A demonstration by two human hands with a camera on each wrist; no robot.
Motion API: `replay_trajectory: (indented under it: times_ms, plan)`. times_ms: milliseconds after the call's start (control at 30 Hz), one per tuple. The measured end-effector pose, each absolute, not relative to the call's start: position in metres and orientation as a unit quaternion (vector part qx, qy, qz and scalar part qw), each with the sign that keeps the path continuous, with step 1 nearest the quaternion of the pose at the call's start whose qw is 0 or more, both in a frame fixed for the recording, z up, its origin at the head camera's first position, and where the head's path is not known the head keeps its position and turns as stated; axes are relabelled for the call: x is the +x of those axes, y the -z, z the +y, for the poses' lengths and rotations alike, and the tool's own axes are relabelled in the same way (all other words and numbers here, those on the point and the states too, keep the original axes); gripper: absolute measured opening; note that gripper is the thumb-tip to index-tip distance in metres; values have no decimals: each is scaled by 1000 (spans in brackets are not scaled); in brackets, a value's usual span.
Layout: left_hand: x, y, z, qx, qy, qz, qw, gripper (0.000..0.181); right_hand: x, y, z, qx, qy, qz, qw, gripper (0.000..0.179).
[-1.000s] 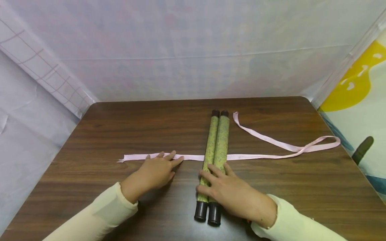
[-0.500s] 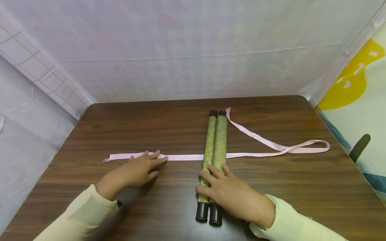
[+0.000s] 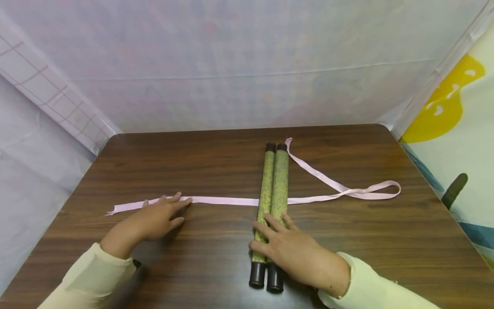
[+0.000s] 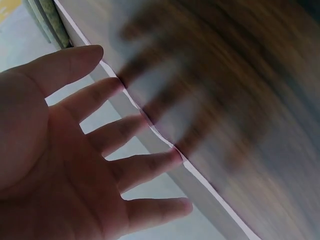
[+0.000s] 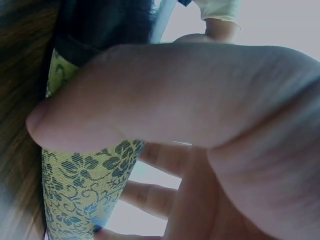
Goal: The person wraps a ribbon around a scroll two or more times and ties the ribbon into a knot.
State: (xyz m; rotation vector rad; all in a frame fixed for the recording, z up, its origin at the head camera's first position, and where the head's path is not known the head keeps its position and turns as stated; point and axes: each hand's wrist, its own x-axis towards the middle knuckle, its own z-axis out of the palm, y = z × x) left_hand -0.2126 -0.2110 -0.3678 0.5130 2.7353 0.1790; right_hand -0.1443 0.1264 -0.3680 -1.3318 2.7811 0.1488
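Two yellow-green floral cloth rolls with black ends, like a rolled scroll (image 3: 279,189), lie side by side on the table. A pink ribbon (image 3: 227,200) runs crosswise and passes out of sight at the rolls. My left hand (image 3: 154,216) presses the ribbon with spread, fairly straight fingers near its frayed left end; in the left wrist view the fingertips (image 4: 170,155) touch its strip. Over the near part of the rolls rests my right hand (image 3: 299,253), fingers spread. The right wrist view shows the thumb (image 5: 100,105) lying across the patterned cloth (image 5: 85,180).
The brown wood-grain table (image 3: 193,159) meets a pale cloth backdrop (image 3: 231,77) along its far edge. To the right, the ribbon's twisted loop (image 3: 380,191) lies on the wood, its other end beside the rolls' far tips. A patterned curtain (image 3: 444,116) hangs at the right.
My left hand has slid leftward along with the ribbon. On the right the loop has drawn in toward the rolls and become smaller. My right hand stays on the rolls.
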Motion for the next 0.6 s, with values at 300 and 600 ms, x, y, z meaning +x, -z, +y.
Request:
replay_trajectory:
  times_ms: [300,600]
  plan:
    - [-220,359,-177,183,-39,976,107,54,-144,366,130,-432,-38,900,42,80]
    - [-239,358,-81,277,-47,956,84,42,-144,366,127,-436,-47,897,46,79]
